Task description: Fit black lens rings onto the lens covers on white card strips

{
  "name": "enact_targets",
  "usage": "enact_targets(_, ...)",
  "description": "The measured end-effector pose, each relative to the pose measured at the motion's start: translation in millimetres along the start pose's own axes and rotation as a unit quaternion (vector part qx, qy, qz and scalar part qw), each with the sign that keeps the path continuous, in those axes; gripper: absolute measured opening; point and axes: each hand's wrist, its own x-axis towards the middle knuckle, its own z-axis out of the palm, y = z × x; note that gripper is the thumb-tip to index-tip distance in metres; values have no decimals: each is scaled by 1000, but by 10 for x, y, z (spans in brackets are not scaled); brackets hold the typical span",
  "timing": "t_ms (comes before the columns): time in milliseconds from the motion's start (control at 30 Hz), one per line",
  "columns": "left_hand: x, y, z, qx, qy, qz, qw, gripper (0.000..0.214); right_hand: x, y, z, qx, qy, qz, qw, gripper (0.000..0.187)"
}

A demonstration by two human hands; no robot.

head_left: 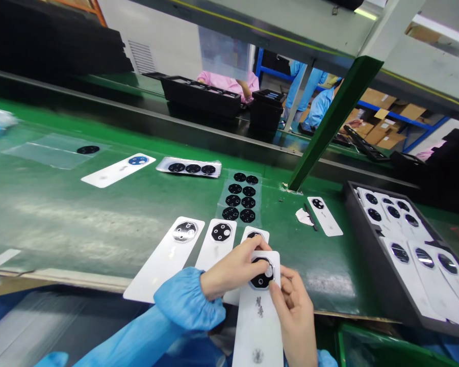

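Near the table's front edge, both my hands hold a white phone back cover (254,331) with dark characters and a round mark on it. My left hand (239,267) grips its top, the thumb lying on the black camera sticker (261,280). At the right edge, my right hand (296,313) pinches the cover beside the sticker. Behind the held cover lies another white cover (260,233), partly hidden by my left hand. To the left rest a white cover with a black sticker (218,250) and a larger one with a shiny sticker (164,265).
A clear sheet (225,191) carries several black stickers. Farther left are a stack of sticker sheets (162,165) and a cover with a blue sticker (109,173). On the right, a black tray (367,232) holds several covers, near a green post (334,122). People work behind.
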Motion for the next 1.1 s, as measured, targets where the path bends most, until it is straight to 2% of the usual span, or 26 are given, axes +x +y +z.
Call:
enact_targets(667,-8,-28,26,42,2,7,999,13,-34,24,6,-5,4,-13,1000,41)
enact_targets(900,-41,4,2,23,-13,8,1000,14,-30,-13,5,12,0,7,1000,42)
enact_targets(1100,-25,-8,23,16,0,-4,1000,15,-32,-20,6,5,-4,10,1000,41)
